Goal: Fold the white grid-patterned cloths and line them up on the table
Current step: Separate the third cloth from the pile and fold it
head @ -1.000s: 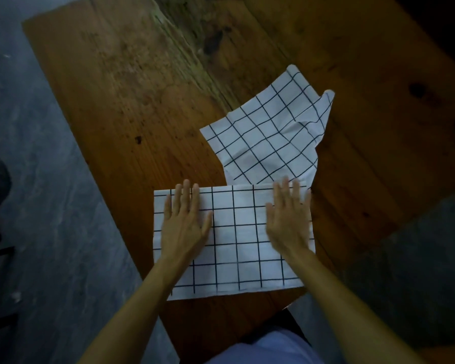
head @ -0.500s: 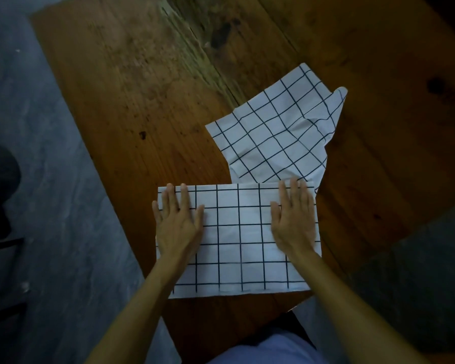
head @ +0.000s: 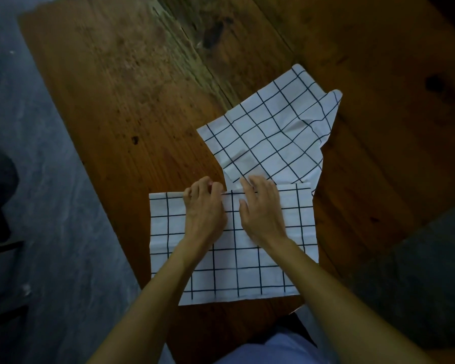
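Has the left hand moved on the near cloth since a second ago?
Yes. The left hand slid rightward along the near cloth, toward its middle.

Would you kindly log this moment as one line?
left hand: pinching near cloth far edge | right hand: fingers on same edge | second cloth: crumpled behind

The scene was dim and bluish, with the top right corner of the wooden table [head: 132, 106] sunk almost to black and the grey floor [head: 50, 219] murky. The white cloths [head: 268, 132] were the brightest surfaces, without glare, and shadows were soft, with no clear light source. Wide-angle distortion bent the table's edges, and slight motion blur softened the hands [head: 205, 214].
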A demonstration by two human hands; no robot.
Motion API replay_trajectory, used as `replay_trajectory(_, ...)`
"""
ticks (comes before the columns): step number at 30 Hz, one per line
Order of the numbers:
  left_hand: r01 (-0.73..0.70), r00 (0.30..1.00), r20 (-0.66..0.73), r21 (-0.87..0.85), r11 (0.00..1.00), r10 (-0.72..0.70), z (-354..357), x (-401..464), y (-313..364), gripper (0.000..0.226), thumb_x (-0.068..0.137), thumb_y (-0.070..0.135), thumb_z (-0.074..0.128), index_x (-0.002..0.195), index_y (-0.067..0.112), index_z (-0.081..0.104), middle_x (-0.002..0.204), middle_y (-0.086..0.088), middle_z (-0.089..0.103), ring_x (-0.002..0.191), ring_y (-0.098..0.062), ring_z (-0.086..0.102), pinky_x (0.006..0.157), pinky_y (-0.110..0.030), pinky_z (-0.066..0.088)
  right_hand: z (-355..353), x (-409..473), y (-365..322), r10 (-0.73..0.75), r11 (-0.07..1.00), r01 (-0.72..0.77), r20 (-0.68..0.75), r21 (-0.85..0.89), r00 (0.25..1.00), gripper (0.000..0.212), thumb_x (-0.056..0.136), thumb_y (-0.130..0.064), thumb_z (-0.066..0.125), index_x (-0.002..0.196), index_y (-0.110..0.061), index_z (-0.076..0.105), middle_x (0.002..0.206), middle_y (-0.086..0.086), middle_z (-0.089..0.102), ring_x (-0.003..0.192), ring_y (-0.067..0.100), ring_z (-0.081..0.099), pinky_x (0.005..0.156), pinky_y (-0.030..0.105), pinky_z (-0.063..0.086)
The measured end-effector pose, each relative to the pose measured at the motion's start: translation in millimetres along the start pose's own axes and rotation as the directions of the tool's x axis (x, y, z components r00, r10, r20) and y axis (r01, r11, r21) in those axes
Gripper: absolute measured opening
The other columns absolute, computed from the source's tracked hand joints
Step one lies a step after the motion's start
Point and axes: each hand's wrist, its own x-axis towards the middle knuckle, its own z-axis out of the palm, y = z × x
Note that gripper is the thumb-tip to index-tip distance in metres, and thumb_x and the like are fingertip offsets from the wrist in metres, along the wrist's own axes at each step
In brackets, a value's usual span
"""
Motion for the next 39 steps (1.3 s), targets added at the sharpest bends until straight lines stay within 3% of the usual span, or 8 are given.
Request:
replay_trajectory(5,-0.018,0.999,0.051,-0.032,0.999,0.019,-17.7,5.9,3.1,0.033,0.068,-0.003,0.055,0.093,0.019,0.051,0.093,-0.001,0.052,0.094,-0.022,0.044,0.079,-0.032,0.021,-11.0,9.7,-0.6,-0.061,0.998,0.060,-0.040,-0.020,0.997,0.036,0.086,-0.024,0.054,0.118,-0.010,0.058,0.105,0.008,0.054,0.103,0.024,0.049,0.101,0.051,0.038)
replay_trajectory(9,-0.093,0.992,0.076,-0.120,0.988,0.103,-42.1,8.3,6.0,0.044,0.071,-0.006,0.053,0.107,0.019,0.054,0.101,0.003,0.058,0.102,-0.018,0.047,0.081,-0.025,0.014,-30.4,21.5,-10.4,-0.080,0.997,0.079,0.037,0.019,0.996,0.025,0.086,-0.032,0.055,0.101,-0.017,0.068,0.095,0.004,0.066,0.098,0.023,0.054,0.106,0.049,0.033)
replay_trajectory(14,-0.177,0.984,-0.037,-0.136,0.975,0.173,-77.9,4.2,3.7,0.043,0.074,-0.009,0.054,0.109,0.015,0.059,0.106,-0.003,0.064,0.105,-0.023,0.053,0.085,-0.028,0.018,-73.6,30.4,-26.5,-0.054,0.994,0.031,0.225,0.105,0.973,0.028,0.093,-0.039,0.053,0.108,-0.020,0.068,0.106,0.000,0.068,0.104,0.022,0.052,0.095,0.036,0.035)
replay_trajectory(19,-0.265,0.955,-0.177,-0.134,0.955,0.240,-112.5,-1.7,6.2,0.033,0.077,-0.004,0.057,0.105,0.013,0.062,0.102,-0.005,0.066,0.103,-0.025,0.057,0.089,-0.030,0.022,-119.0,23.1,-55.4,-0.061,0.985,0.005,0.318,0.173,0.946,0.029,0.093,-0.050,0.050,0.080,-0.026,0.060,0.085,-0.004,0.066,0.083,0.016,0.058,0.077,0.036,0.049)
replay_trajectory(28,-0.302,0.843,-0.510,-0.182,0.936,0.173,-171.0,-29.3,9.4,0.043,0.083,0.006,0.041,0.125,0.016,0.043,0.137,-0.015,0.041,0.135,-0.029,0.028,0.107,-0.043,0.023,-196.8,-0.8,-103.0,-0.072,0.964,0.002,0.253,0.265,0.965,0.037,0.092,-0.050,0.052,0.098,-0.017,0.067,0.101,-0.003,0.066,0.100,0.013,0.058,0.085,0.036,0.047)
replay_trajectory(31,-0.344,0.824,-0.528,-0.176,0.922,0.206,-183.4,-44.9,11.4,0.044,0.083,0.011,0.045,0.126,0.018,0.040,0.139,-0.014,0.041,0.135,-0.026,0.027,0.105,-0.046,0.028,-211.6,-14.4,-117.0,-0.094,0.968,0.049,0.177,0.246,0.980,0.028,0.094,-0.041,0.054,0.100,-0.018,0.067,0.098,-0.004,0.066,0.096,0.013,0.059,0.082,0.035,0.048)
replay_trajectory(34,-0.401,0.808,-0.523,-0.151,0.903,0.271,-185.9,-59.3,13.2,0.044,0.088,0.024,0.045,0.131,0.018,0.041,0.139,-0.011,0.042,0.135,-0.024,0.028,0.106,-0.040,0.025,-219.5,-28.5,-128.8,-0.121,0.966,0.096,0.092,0.240,0.988,0.012,0.093,-0.031,0.056,0.094,-0.023,0.065,0.086,-0.013,0.062,0.088,0.012,0.059,0.076,0.029,0.047)
replay_trajectory(39,-0.471,0.792,-0.531,-0.216,0.855,0.302,-185.8,-79.3,18.6,0.036,0.094,0.033,0.042,0.122,0.011,0.051,0.119,-0.007,0.058,0.112,-0.018,0.050,0.096,-0.027,0.029,-220.7,-47.8,-135.1,-0.142,0.949,0.135,0.006,0.284,0.990,0.014,0.093,-0.029,0.058,0.098,-0.019,0.066,0.088,-0.004,0.066,0.082,0.013,0.060,0.073,0.034,0.051)
